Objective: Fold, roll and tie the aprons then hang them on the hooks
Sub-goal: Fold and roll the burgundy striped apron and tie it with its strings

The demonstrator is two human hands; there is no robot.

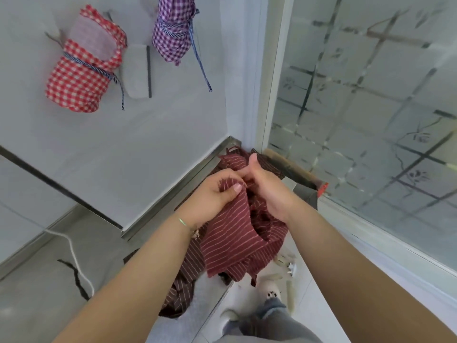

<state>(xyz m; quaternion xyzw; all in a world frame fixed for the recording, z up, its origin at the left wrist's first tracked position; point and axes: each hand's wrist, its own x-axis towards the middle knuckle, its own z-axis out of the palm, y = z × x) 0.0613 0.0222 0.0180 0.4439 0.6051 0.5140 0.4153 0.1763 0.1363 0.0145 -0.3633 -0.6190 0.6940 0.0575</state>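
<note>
Purple gingham apron roll [173,30] was cut off by the top edge; hooks hidden behind both rolls; right hand's fingers [247,173] buried in maroon striped apron [230,241].

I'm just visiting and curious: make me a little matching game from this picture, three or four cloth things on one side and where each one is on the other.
Things:
1. red checked apron
2. purple checked apron
3. maroon striped apron
4. grey cloth pad

Places:
A. held in both hands
B. on the wall between the two rolled bundles
C. hanging on the wall, furthest left
D. hanging at the top, right of the pad

Pairs: 1-C, 2-D, 3-A, 4-B
</note>
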